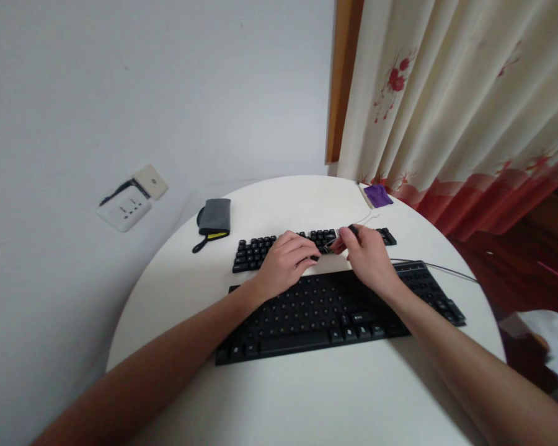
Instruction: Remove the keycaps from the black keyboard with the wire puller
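A black keyboard lies on a round white table, with many keycaps off its upper part. Behind it, loose black keycaps lie set out in rows. My left hand rests with curled fingers on those rows, closed on something I cannot make out. My right hand is just right of it, pinching a small dark tool with a metal part over the keycap rows. The two hands almost touch.
A folded grey cloth with a yellow edge and black loop lies at the table's back left. A purple cloth sits at the back edge by the curtain. A thin cable runs off right. A wall socket is on the left.
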A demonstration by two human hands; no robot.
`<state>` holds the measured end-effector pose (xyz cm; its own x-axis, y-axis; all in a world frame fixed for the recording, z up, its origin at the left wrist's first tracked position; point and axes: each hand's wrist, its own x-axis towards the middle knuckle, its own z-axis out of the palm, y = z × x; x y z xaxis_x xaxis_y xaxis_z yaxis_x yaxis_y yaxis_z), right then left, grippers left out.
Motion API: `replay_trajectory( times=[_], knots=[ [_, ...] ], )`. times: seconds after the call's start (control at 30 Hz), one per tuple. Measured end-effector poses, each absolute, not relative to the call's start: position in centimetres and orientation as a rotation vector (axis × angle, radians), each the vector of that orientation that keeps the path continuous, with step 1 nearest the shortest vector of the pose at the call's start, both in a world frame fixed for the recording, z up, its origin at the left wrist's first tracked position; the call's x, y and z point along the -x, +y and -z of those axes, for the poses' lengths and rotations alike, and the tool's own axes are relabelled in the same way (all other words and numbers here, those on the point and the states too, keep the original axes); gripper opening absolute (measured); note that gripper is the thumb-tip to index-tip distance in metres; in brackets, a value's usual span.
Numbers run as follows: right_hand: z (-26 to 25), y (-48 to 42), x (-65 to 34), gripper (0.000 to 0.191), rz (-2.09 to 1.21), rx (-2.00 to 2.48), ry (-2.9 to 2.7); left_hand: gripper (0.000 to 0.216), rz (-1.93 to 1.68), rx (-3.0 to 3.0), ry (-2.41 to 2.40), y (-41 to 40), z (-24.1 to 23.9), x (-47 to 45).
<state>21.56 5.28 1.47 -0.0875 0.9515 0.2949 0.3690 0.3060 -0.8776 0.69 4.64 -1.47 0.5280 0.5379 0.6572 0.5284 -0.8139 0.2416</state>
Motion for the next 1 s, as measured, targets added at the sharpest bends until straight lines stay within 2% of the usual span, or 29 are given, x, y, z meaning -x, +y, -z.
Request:
replay_trajectory(
  times=[0.17, 0.33, 0.67, 1.0],
  knots=[
    [-2.1, 6.6, -23.1, 0.044, -0.693, 1.26, -1.418, 0.011, -0.965, -2.712, 1.19, 5.1, 1.9, -0.8],
    [-2.5, 6.3, -23.0, 0.044, -0.669, 1.241, -1.425, 0.007, -0.75, -2.739, 1.236, 5.4, 2.1, -0.9],
    [-2.7, 6.1, -22.9, 0.046, -0.658, 1.208, -1.451, 0.009, -0.783, -2.704, 1.366, 5.7, 2.3, -0.7],
    [-2.8, 6.0, -22.8, 0.046, -0.664, 1.184, -1.475, 0.056, -0.773, -2.607, 1.625, 5.6, 2.2, -1.2]
  ],
)
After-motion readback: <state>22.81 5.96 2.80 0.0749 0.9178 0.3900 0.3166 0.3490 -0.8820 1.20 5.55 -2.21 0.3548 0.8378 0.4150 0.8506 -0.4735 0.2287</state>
